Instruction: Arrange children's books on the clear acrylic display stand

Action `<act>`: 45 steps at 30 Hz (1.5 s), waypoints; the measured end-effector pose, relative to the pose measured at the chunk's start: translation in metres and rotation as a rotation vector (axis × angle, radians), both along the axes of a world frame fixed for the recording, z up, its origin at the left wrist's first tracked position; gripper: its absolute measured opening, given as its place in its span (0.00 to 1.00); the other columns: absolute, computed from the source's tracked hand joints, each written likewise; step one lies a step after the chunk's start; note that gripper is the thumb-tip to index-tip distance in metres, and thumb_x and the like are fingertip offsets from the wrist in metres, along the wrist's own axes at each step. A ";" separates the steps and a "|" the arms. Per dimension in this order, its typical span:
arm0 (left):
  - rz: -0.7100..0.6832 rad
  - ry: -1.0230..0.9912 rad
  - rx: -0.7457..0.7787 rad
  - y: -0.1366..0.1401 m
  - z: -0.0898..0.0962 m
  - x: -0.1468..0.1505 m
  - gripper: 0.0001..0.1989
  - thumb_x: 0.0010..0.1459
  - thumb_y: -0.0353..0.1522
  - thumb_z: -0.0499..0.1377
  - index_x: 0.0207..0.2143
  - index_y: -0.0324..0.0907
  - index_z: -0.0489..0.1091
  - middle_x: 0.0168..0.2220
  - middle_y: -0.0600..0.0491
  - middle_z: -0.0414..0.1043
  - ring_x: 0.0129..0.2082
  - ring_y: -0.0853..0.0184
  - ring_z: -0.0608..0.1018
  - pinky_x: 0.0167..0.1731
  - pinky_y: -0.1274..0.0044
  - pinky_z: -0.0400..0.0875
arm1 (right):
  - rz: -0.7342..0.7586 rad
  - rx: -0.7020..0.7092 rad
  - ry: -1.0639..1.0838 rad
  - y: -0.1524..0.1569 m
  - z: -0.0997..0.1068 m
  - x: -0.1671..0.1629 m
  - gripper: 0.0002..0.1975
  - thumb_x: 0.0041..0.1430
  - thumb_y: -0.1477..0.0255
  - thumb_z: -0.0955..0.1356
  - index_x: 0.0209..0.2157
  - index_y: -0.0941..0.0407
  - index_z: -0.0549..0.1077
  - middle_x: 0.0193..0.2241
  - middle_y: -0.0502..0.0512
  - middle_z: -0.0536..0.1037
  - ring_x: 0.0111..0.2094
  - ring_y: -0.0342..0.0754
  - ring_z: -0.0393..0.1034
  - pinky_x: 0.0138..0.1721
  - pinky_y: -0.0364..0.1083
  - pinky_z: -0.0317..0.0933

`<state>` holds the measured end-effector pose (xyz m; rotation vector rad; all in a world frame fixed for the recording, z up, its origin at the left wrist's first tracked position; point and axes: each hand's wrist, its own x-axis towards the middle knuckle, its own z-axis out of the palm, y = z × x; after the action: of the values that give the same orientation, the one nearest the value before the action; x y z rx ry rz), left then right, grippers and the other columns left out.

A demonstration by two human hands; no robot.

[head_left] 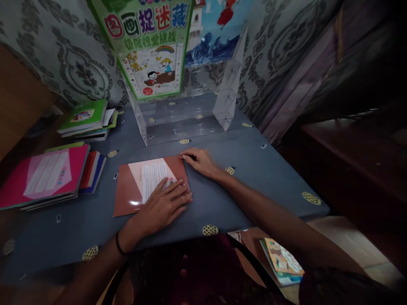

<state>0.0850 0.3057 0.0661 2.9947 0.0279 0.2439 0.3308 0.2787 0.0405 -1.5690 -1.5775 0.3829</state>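
Brown glossy rectangular booklet (129,190) with pale pink panel: lying flat on blue-grey pineapple-printed surface (254,178), near the front edge. Long axis roughly left to right, right end angled slightly away from the body; both hands at that right end, left end free.

Left hand (165,207) nearer, palm down across the near right part, fingers extended and slightly apart, laid on the cover, not clamped. Right hand (203,163) off the right side, reaching in from the right, fingers curled, fingertips at the far right corner; cannot tell if pinched on it or just touching. From right hand: booklet to the left and toward the body.

Straight beyond and a bit right, well apart: clear plastic tiered stand (227,101), with green-bordered picture book (152,63) upright at its left part. Off left, apart from booklet: magenta-topped book stack (47,173); farther back, green-topped book stack (82,116).
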 end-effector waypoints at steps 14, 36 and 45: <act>0.217 -0.198 0.117 -0.046 -0.015 -0.017 0.17 0.70 0.30 0.51 0.59 0.41 0.67 0.55 0.44 0.74 0.58 0.57 0.73 0.62 0.57 0.64 | 0.004 -0.008 -0.046 -0.004 0.003 -0.003 0.12 0.68 0.71 0.65 0.45 0.54 0.81 0.41 0.57 0.84 0.44 0.53 0.77 0.50 0.53 0.69; 0.761 -0.215 0.096 -0.071 -0.016 -0.077 0.18 0.71 0.31 0.49 0.60 0.38 0.64 0.58 0.41 0.72 0.60 0.54 0.73 0.60 0.56 0.67 | 0.561 0.076 -0.426 -0.029 0.007 -0.077 0.21 0.71 0.70 0.63 0.63 0.51 0.68 0.65 0.58 0.68 0.68 0.56 0.59 0.64 0.64 0.59; 0.856 -0.236 0.118 -0.078 -0.028 -0.080 0.19 0.70 0.30 0.50 0.62 0.38 0.64 0.59 0.41 0.73 0.62 0.55 0.71 0.63 0.54 0.63 | 0.673 0.032 -0.575 -0.037 0.000 -0.089 0.26 0.71 0.72 0.63 0.68 0.45 0.61 0.66 0.53 0.66 0.68 0.56 0.58 0.66 0.68 0.56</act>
<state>0.0046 0.2279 0.0378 2.8365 1.3033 0.6877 0.2413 0.2419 0.0410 -1.1300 -2.5468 0.2650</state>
